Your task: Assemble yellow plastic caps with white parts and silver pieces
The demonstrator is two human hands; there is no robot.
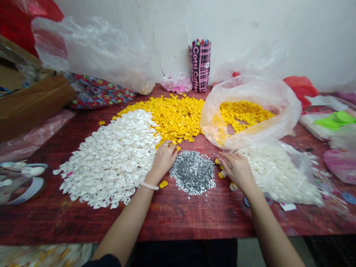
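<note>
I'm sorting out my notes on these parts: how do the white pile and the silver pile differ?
Colour: the white pile is off-white, the silver pile metallic grey.
Spread: the white pile covers far more table than the compact silver pile.
Pieces: the white pile's are larger, many with dark spots or holes; the silver pile's are tiny.
Shared: both lie loose on the reddish table.

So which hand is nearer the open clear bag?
Right. The right hand is just on the near side of the open clear bag; the left hand is farther off to its left, by the silver pile.
</note>
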